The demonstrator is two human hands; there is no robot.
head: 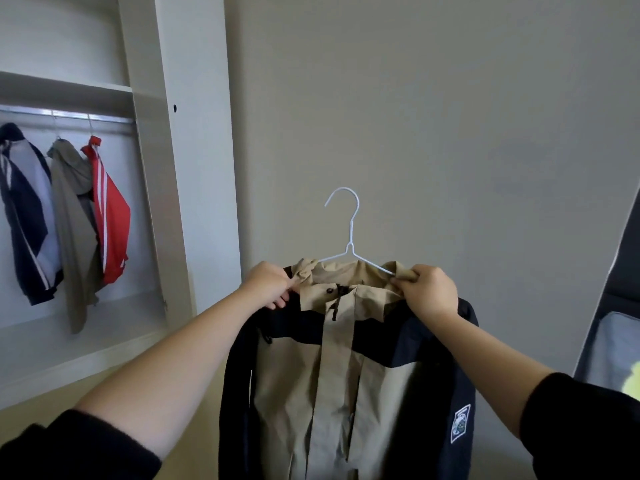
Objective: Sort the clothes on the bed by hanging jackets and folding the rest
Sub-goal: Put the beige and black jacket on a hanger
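Note:
A beige and navy jacket (332, 375) hangs in front of me on a white wire hanger (348, 230), whose hook points up and to the left. My left hand (268, 284) pinches the jacket's left shoulder beside the collar. My right hand (427, 289) grips the right side of the collar together with the hanger's arm. The jacket's front faces me, closed, with a white patch on its right sleeve. Its lower part runs out of the frame.
An open white wardrobe (166, 168) stands at the left. From its metal rail (69, 114) hang a navy and grey jacket (26, 216), an olive jacket (74, 220) and a red jacket (110, 209). A plain wall is straight ahead. A dark fabric item (620, 306) shows at the right edge.

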